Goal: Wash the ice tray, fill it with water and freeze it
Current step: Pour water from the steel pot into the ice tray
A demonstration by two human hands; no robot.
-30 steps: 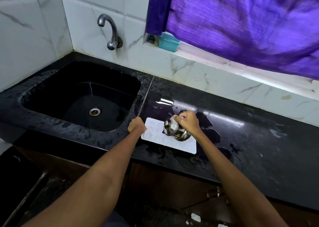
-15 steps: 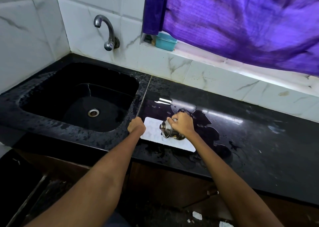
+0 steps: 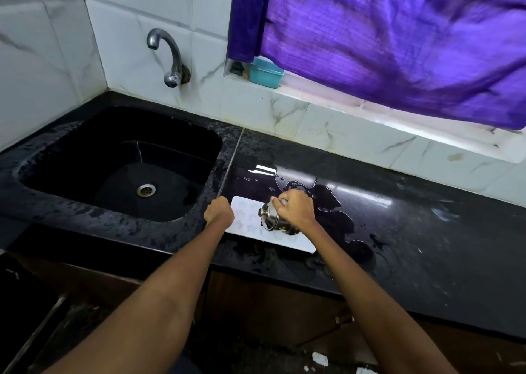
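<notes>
While wet, white tray (image 3: 244, 225) flat.

1 head-worn camera looks forward and down, fairly near, over the counter (image 3: 427, 231) and sink (image 3: 85, 203).

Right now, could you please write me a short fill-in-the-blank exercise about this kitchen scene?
1. The right hand tips a steel ____ over the tray.
2. The left hand holds the tray's ____ end.
3. The tray lies on the ____, right of the sink.
4. The curtain is ____.

Missing: pot; left; counter; purple
</notes>
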